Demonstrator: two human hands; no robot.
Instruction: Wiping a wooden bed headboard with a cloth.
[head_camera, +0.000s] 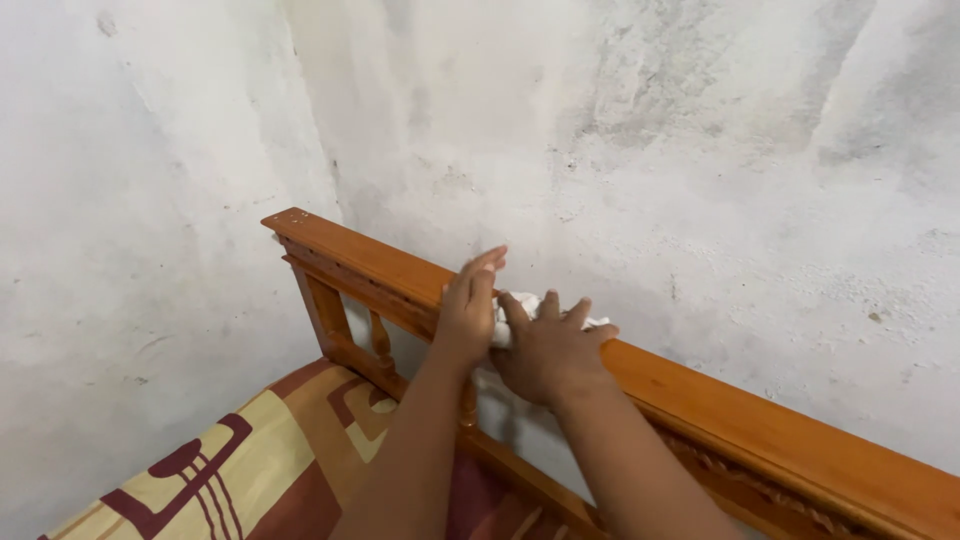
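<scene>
Head view shows a small white cloth (520, 305) lying on the top rail (390, 268) of an orange-brown wooden backrest, about in the middle of the visible length of the rail. The cloth is crumpled and mostly covered; only a white part shows between the two hands and a little at the wall side.

The right hand (548, 350) lies over the cloth with the palm down. Its fingers are spread and bent over the cloth, pressing it on the wood, so this hand is grasping the cloth. The right forearm comes up from the lower middle of the picture, and the wrist is almost straight.

The left hand (468, 310) stands just beside the right one, on the left side of the cloth. It is turned on its edge, with the fingers straight, held together and pointing up to the wall. It is released and closes around nothing; its palm side touches the cloth and the edge of the rail. The left forearm crosses in front of the lower part of the backrest.

Under the rail there are turned wooden spindles (381, 340) and a lower bar. Below them lies a seat cushion (240, 460) with a yellow, dark red and brown pattern. Behind the rail stands a white plaster wall (700, 150) with grey stains, which meets another wall in a corner at the left end of the rail.
</scene>
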